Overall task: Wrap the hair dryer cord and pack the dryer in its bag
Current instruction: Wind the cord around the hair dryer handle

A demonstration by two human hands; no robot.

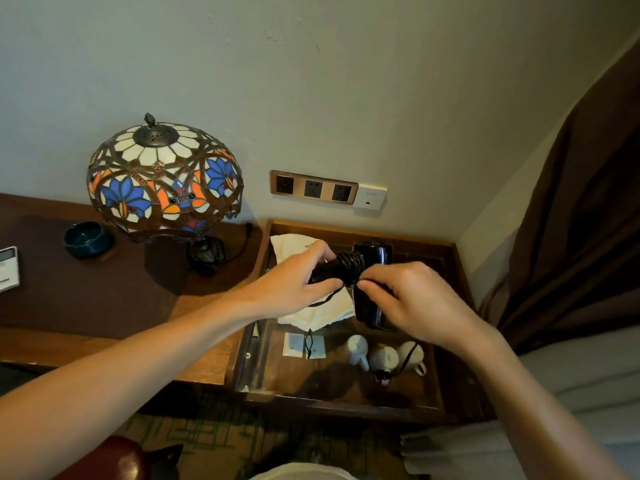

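Observation:
A black hair dryer (372,258) is held in the air above a glass-topped side table (346,407). My left hand (294,282) grips its handle, where several turns of black cord (353,265) are wound. My right hand (412,299) pinches the cord beside the coil, in front of the dryer's body. The loose end of the cord runs down behind my right wrist to the plug (382,375), which hangs lower. A white cloth bag (318,317) lies flat on the table under the dryer.
Under the glass sit three white cups (384,356) and white sachets (294,344). A stained-glass lamp (162,178) and a dark ashtray (86,239) stand on the desk to the left. Wall sockets (313,187) are behind, a brown curtain (588,209) at right.

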